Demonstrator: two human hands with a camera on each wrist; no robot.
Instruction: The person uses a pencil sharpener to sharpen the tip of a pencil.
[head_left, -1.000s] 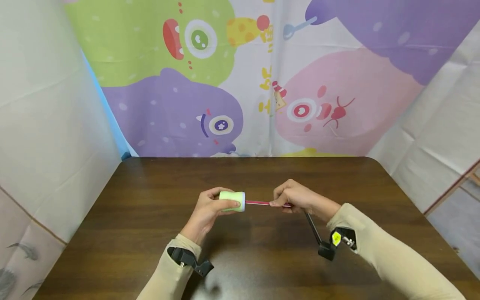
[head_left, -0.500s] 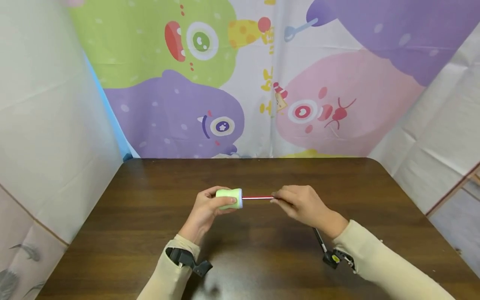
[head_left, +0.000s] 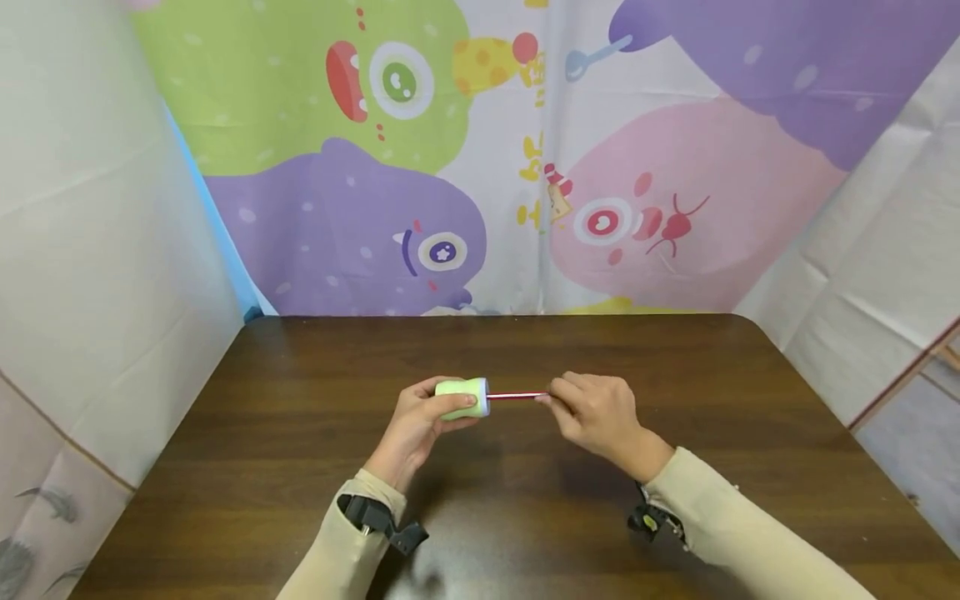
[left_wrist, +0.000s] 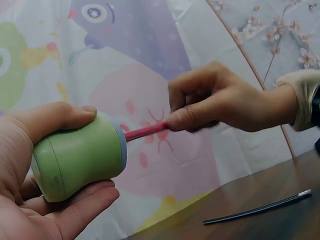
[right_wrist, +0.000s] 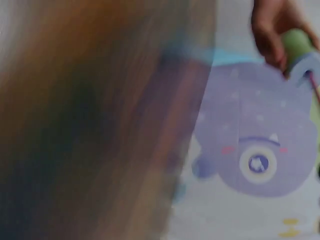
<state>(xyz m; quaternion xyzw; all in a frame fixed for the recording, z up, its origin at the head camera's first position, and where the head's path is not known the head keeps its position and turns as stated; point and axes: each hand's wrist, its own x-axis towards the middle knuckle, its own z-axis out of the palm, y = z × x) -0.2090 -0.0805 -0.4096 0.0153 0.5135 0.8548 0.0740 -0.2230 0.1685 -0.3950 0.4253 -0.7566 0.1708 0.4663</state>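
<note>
Cylinder (left_wrist: 85, 152), one green, gripped in left hand (head_left: 414, 421), stick (head_left: 517, 396), one red, pinched in right hand (head_left: 600, 417)

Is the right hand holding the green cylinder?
No, the left hand grips the green cylinder, while the right hand pinches the red stick.

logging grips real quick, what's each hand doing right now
Left hand: closed, holding the green cylinder.
Right hand: closed, pinching the red stick.

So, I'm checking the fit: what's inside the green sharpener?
The red pencil enters the green sharpener at its blue end; the pencil's inserted tip and the interior are covered.
</note>
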